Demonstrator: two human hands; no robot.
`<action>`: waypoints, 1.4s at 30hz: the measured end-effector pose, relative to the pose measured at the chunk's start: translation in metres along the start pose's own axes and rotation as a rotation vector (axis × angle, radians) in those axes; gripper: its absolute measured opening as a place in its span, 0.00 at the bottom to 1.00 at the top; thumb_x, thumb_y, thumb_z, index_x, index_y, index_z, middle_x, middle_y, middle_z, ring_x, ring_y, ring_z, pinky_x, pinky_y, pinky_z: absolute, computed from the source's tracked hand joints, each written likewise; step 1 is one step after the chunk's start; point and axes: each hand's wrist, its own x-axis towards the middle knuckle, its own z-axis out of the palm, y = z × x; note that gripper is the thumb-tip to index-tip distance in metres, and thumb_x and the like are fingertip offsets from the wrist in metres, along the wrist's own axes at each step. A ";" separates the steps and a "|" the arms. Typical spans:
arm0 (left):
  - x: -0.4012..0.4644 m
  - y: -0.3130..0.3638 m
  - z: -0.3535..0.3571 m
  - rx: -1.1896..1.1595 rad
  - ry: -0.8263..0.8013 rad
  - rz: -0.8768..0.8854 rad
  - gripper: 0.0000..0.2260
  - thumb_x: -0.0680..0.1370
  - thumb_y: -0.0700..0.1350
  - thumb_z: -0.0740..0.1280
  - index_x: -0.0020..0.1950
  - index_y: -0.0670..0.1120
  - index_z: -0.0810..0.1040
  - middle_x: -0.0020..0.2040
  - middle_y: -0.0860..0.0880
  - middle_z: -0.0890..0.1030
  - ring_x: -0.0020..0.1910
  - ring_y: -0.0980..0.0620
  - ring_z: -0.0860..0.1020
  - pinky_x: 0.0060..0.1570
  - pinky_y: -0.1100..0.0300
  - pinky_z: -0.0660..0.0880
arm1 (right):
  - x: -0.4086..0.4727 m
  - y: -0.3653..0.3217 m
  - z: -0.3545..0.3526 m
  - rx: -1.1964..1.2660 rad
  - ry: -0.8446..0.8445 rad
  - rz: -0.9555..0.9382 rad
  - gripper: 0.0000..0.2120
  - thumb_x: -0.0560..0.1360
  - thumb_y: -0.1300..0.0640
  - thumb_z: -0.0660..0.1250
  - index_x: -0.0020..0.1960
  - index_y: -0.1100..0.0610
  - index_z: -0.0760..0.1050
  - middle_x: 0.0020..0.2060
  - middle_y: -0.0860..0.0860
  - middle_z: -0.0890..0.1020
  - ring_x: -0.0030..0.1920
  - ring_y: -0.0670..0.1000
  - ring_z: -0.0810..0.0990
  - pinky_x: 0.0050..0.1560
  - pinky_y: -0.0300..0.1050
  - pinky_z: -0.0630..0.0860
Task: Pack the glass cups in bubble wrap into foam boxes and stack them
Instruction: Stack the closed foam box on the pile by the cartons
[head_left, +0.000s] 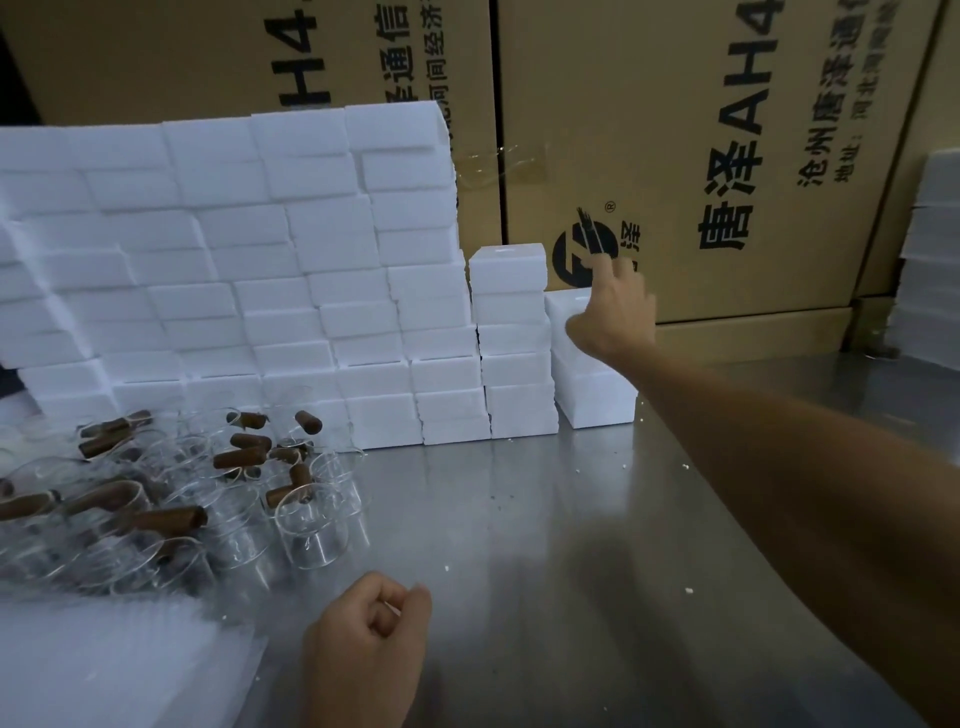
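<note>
Nearest, the left hand (363, 639) rests on the metal table (545, 545), fingers curled, holding nothing visible. Left of it lie bubble wrap (104, 665) and a cluster of glass cups (208, 499), too many to count. Farther off, the right hand (610, 312) rests with relaxed fingers on the short stack (592, 384), beside the foam boxes (234, 270). Cardboard cartons (701, 130) stand behind.

Tall brown cardboard cartons (675, 156), printed with black Chinese lettering, are seen standing behind a steel surface (545, 519), which is dotted with small white crumbs (688, 591).
</note>
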 end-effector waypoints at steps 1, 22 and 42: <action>0.000 0.000 0.000 0.001 0.002 -0.002 0.12 0.72 0.42 0.74 0.30 0.44 0.76 0.22 0.46 0.77 0.28 0.50 0.77 0.37 0.59 0.71 | -0.001 -0.008 -0.002 0.029 0.058 -0.048 0.35 0.65 0.63 0.67 0.70 0.54 0.63 0.65 0.55 0.69 0.61 0.58 0.70 0.60 0.53 0.69; 0.000 0.004 0.000 -0.008 0.030 -0.009 0.15 0.69 0.41 0.75 0.27 0.43 0.73 0.19 0.48 0.72 0.22 0.55 0.73 0.29 0.68 0.69 | 0.018 -0.065 0.013 -0.546 -0.088 -0.413 0.42 0.68 0.56 0.79 0.73 0.52 0.58 0.67 0.58 0.66 0.65 0.60 0.70 0.57 0.54 0.73; 0.001 0.000 0.003 -0.026 0.029 0.009 0.17 0.68 0.41 0.76 0.25 0.45 0.71 0.17 0.52 0.70 0.22 0.58 0.73 0.29 0.68 0.67 | 0.029 -0.058 0.019 -0.452 -0.019 -0.410 0.40 0.68 0.59 0.76 0.73 0.59 0.58 0.66 0.58 0.68 0.69 0.60 0.65 0.58 0.54 0.76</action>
